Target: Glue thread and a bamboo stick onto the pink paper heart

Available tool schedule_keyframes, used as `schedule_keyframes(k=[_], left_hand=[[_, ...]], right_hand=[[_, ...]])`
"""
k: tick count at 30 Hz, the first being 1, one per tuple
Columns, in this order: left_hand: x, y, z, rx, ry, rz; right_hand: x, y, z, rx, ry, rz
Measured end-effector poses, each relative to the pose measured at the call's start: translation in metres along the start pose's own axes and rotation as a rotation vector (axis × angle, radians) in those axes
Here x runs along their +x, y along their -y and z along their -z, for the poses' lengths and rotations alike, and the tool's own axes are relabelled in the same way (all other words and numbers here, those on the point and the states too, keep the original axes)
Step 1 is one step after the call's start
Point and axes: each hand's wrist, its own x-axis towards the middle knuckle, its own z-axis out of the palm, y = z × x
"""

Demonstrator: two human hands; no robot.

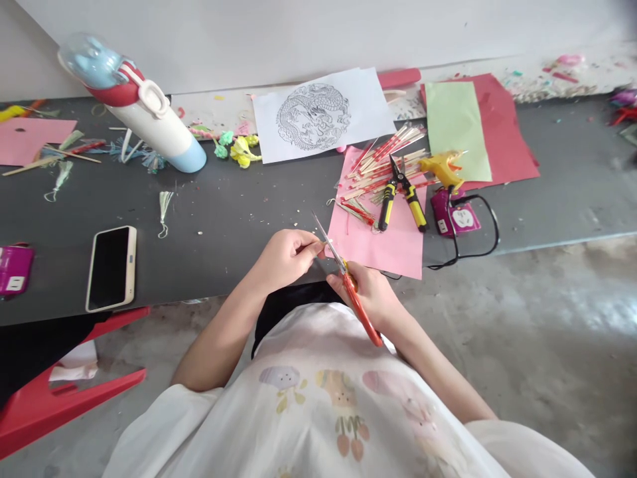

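Observation:
Near the table's front edge, my left hand [291, 257] is closed in a pinch. Something small and pale shows at its fingertips, too small to name. My right hand [371, 292] is wrapped round the scissors [359, 307], which have orange-red handles. Their blades point up and left, close beside my left fingertips. Under and beyond the blades lies a sheet of pink paper [398, 255]. On it rest black-and-yellow pliers [397, 192] with spread handles and a pile of thin wooden sticks [383, 156] with red parts.
A yellow glue gun [444, 167] with a black cord lies by a purple packet [455, 212]. Behind are green paper [458, 126], red paper [507, 126] and a dragon drawing [318, 116]. Leftward are a bottle [149, 116], phone [112, 269] and tassel [164, 212].

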Motion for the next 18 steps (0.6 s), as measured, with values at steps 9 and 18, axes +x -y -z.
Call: schedule_keyframes(k=[9,18], left_hand=[[-0.014,-0.001,-0.026,0.941,-0.368,-0.160],[-0.012,0.005,-0.022,1.051,-0.280,-0.275]], right_hand=[[0.007,-0.002,0.004,0.221,0.120,-0.034],[0.007,-0.006,0.003,0.295,0.241,0.044]])
